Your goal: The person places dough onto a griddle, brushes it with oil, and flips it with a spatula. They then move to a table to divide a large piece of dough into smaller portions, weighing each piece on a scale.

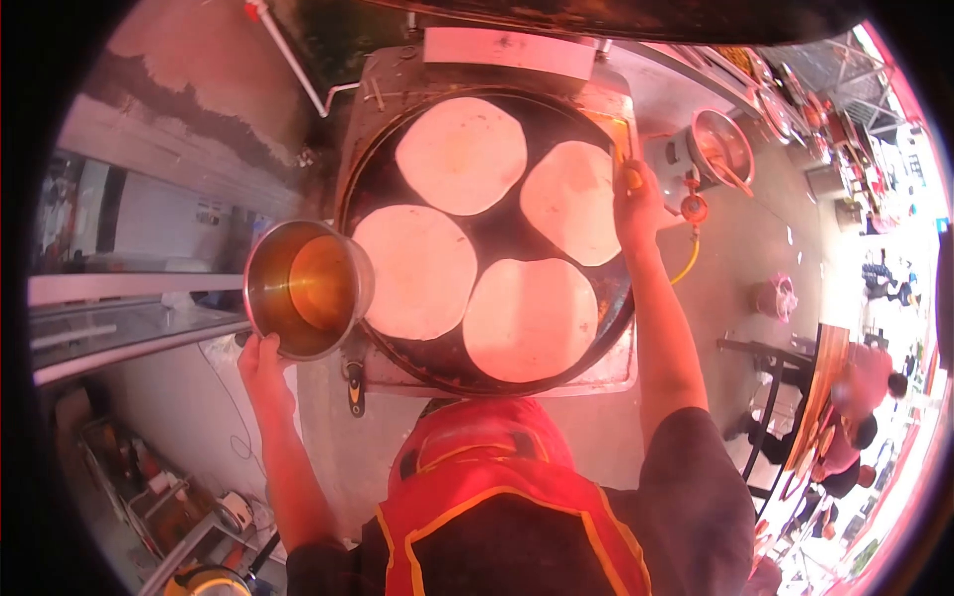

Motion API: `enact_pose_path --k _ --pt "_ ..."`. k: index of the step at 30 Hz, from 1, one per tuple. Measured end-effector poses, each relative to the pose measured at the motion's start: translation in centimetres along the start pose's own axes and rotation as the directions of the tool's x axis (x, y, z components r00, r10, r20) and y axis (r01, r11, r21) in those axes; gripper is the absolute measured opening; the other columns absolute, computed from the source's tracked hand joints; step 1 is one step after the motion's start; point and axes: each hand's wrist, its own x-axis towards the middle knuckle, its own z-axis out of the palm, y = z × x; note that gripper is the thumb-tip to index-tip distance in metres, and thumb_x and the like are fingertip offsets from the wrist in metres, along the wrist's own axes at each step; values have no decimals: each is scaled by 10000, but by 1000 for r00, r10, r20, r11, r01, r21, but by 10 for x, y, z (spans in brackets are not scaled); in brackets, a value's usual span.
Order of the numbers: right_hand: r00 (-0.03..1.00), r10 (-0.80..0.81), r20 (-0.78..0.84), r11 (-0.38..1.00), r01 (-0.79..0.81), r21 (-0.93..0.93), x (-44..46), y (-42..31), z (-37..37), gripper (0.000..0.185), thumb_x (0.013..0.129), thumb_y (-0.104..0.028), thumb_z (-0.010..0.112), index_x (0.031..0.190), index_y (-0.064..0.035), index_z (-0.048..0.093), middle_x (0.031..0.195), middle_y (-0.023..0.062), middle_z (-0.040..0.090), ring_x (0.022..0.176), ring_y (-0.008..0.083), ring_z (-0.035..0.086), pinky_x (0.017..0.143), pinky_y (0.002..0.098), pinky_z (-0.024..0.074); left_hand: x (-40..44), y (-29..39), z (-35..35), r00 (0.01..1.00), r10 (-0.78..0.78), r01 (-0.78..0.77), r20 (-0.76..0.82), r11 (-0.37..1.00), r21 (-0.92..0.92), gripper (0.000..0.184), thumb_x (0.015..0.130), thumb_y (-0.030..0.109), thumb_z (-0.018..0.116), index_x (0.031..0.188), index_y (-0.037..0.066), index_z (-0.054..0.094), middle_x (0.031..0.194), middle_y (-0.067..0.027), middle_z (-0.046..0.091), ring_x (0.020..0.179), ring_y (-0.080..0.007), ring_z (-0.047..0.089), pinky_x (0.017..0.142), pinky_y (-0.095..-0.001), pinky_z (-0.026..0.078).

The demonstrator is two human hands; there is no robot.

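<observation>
A metal pot (266, 298) with amber liquid (323, 283) in it is held by the left grip (261, 360), closed at the pot's near side, and is kept at the left edge of a large round griddle (497, 238). On the griddle's dark plate four flat rounds of dough are laid: one at the far left (461, 156), one at the far right (571, 204), one at the near left (414, 273) and one at the near right (530, 320). By the right grip (639, 204), clenched at the griddle's right side, a small yellow item (634, 179) is grasped; what it is cannot be told, as it is mostly hidden by the fingers. Beyond that hand, a second metal pot (735, 142) is seen with a utensil (730, 171) leaned in it. A red apron (477, 437) is worn.
</observation>
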Motion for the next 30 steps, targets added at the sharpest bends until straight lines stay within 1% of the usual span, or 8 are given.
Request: enact_pose_path --k 9,15,18,20,23,27,28,30 --pt "683 -611 400 783 594 183 -56 -136 167 282 773 -101 528 1052 -86 568 936 155 576 914 308 569 752 408 494 -26 -6 -29 992 0 13 -126 995 99 237 879 121 483 1024 -30 594 885 -58 635 762 -122 598 687 -264 485" --pt "834 -185 521 958 36 283 10 -137 200 100 836 -92 552 902 -32 597 727 145 628 634 234 628 591 339 493 -34 -15 -35 970 -48 64 -239 996 63 226 879 120 484 1001 -32 598 865 -55 630 740 -112 592 661 -253 485" --pt "870 223 440 654 -468 594 65 -49 213 73 830 -57 575 807 -3 618 735 67 615 643 143 609 579 288 514 -36 -30 -42 968 -65 62 -242 998 -19 226 879 113 478 1001 -38 594 861 -58 628 724 -111 594 637 -248 494" --pt "884 309 350 854 -420 307 98 -24 187 151 848 -146 576 831 -2 618 721 80 625 644 157 629 554 313 515 -37 -30 -42 960 -84 81 -266 996 -23 225 877 107 475 1000 -41 593 854 -57 628 712 -110 593 624 -248 499" --pt "957 -39 289 982 -16 188 109 -39 196 189 871 -199 547 845 -27 621 710 124 624 679 213 641 597 359 498 -36 -29 -41 956 -98 90 -277 995 -42 226 877 103 471 1001 -43 591 849 -57 628 705 -109 592 621 -250 502" --pt "667 -519 535 740 664 -109 48 -124 237 122 815 -73 511 871 -43 616 894 136 640 781 306 626 668 397 511 -38 -29 -37 957 -79 71 -279 997 -40 229 880 104 467 1006 -42 591 851 -59 626 703 -108 590 623 -252 503" --pt "636 -741 216 671 701 240 30 -139 249 215 794 -61 497 969 -73 622 878 121 639 812 300 625 721 391 515 -38 -29 -36 959 -72 65 -275 997 -33 229 881 105 467 1006 -41 591 852 -59 626 704 -108 590 623 -251 502" --pt "699 -594 399 804 493 333 9 -189 216 200 783 -91 557 970 -45 612 855 139 637 795 289 628 688 382 511 -39 -29 -37 961 -60 57 -269 998 -19 229 882 107 466 1005 -39 592 856 -58 625 705 -107 589 622 -248 500"
